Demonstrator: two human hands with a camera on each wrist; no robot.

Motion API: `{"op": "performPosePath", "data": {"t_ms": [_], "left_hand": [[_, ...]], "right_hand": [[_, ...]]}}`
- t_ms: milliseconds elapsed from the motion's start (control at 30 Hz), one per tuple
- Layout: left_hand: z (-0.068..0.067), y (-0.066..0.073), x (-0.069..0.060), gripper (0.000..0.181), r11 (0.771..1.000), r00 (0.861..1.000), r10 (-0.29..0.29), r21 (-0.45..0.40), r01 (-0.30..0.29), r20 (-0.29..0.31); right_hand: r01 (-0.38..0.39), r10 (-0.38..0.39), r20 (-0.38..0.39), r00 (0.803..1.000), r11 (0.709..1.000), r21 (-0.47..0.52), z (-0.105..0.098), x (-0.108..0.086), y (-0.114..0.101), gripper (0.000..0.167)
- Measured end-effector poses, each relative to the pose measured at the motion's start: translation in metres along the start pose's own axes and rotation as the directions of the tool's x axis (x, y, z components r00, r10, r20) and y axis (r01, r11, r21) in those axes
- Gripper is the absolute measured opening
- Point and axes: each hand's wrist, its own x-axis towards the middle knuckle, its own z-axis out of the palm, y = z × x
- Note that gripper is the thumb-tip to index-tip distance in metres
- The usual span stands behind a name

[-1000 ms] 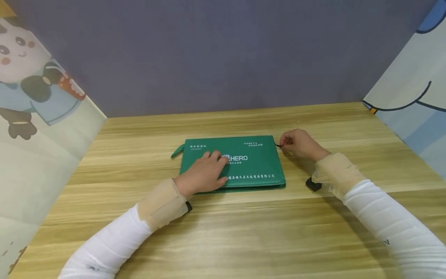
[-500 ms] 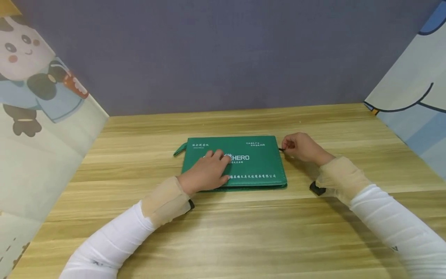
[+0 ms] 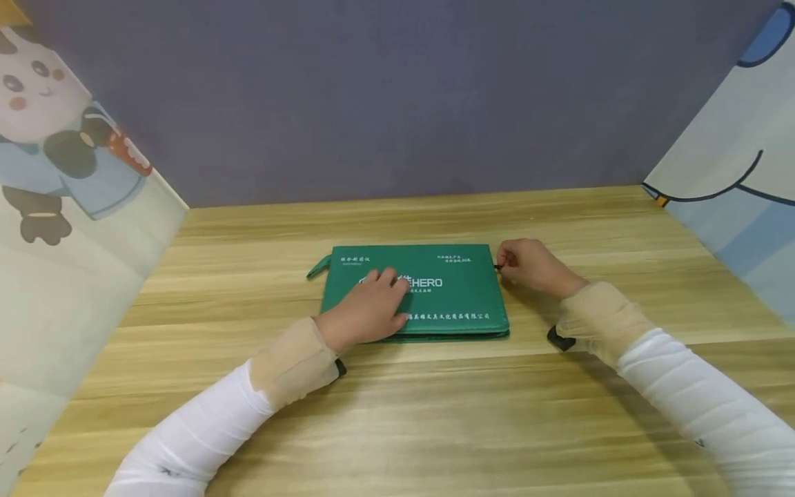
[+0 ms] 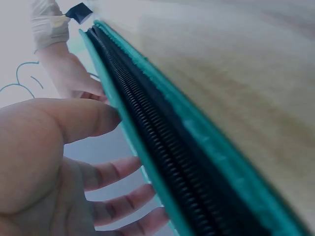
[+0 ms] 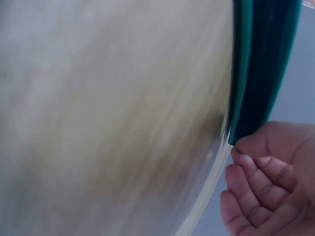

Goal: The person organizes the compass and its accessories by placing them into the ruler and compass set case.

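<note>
A flat green zip case with white lettering, including HERO, lies on the wooden table. My left hand rests on its upper cover, left of centre, fingers spread and slightly bent. Closed black zipper teeth run along the near side in the left wrist view. At the case's right side, my right hand pinches a small dark zipper pull between thumb and forefinger. The pinched end is mostly hidden by the fingertips in the right wrist view, where the thumb meets the case's edge.
A green wrist strap sticks out from the case's left side. Behind the table stands a grey-purple panel. Cartoon-printed walls flank it: a left wall and a right wall.
My right hand has slid slightly toward me along the case's right side, still pinching the zipper pull. The left hand stays on the cover. The head view shifts a little.
</note>
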Motion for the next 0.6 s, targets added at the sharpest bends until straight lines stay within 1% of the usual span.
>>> {"op": "performPosePath", "data": {"t_ms": [67, 133, 233, 367, 467, 600], "left_hand": [[-0.002, -0.001, 0.001, 0.045, 1.0, 1.0, -0.001, -0.02, 0.001, 0.004], [-0.005, -0.002, 0.003, 0.048, 0.999, 1.0, -0.007, -0.037, 0.008, 0.022], [-0.009, -0.003, 0.007, 0.053, 0.998, 0.997, -0.026, -0.062, 0.03, 0.067], [-0.013, -0.005, 0.012, 0.056, 0.996, 0.992, -0.056, -0.066, 0.064, 0.113], [-0.013, -0.007, 0.014, 0.057, 0.995, 0.99, -0.062, -0.067, 0.071, 0.126], [-0.013, -0.011, 0.016, 0.058, 0.995, 0.992, -0.06, -0.069, 0.068, 0.112]], "right_hand": [[-0.002, 0.002, 0.009, 1.0, 1.0, -0.006, 0.001, 0.003, -0.002, 0.009], [-0.001, 0.001, 0.014, 1.0, 1.0, -0.02, 0.002, 0.005, -0.004, 0.008], [0.006, -0.006, 0.012, 1.0, 0.999, -0.038, 0.003, 0.007, -0.004, 0.009], [0.023, -0.023, -0.003, 1.0, 0.999, -0.044, 0.005, 0.01, -0.003, 0.01], [0.039, -0.039, -0.018, 0.999, 0.998, -0.04, 0.005, 0.013, -0.003, 0.011], [0.067, -0.069, -0.038, 0.997, 0.996, -0.052, 0.005, 0.019, -0.001, 0.012]]}}
